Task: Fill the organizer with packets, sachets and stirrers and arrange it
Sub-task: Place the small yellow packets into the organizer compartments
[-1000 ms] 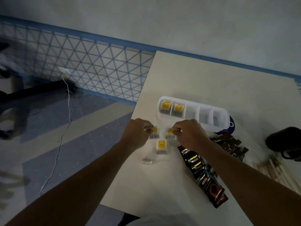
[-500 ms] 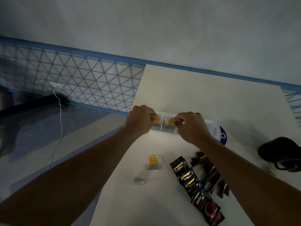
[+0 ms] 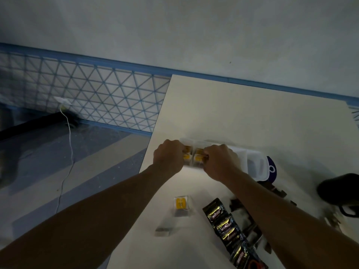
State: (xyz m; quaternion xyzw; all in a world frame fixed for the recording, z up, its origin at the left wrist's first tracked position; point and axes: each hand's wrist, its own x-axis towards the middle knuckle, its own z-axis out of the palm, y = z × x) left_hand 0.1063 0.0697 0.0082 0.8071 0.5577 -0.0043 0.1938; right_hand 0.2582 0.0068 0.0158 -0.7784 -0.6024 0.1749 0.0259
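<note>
1. Two bare forearms reach forward over the cream table (image 3: 252, 117), knuckles up, and the hands meet at the left end of the long white plastic organizer (image 3: 257, 159), which lies across the table's middle.
2. One left hand (image 3: 168, 156) has its fingers curled; its grip pinches the yellow-labelled clear packets (image 3: 186, 156) in the end compartment.
3. One right hand (image 3: 221, 162) is curled the same way, and its grip pinches the packets in the next compartment.
4. Four yellow labels show in the organizer, two to each of those compartments, standing upright.
5. Two loose packets lie on the table nearer the person: a clear packet with its yellow label up (image 3: 181, 203) and a blurred clear packet (image 3: 165, 228) whose label I cannot make out.
6. One strip of glossy black sachets (image 3: 223, 224), at least four joined, runs beside the right forearm.
7. One heap of dark brown sachets (image 3: 275, 190) sits beyond that arm, too hidden to count.
</note>
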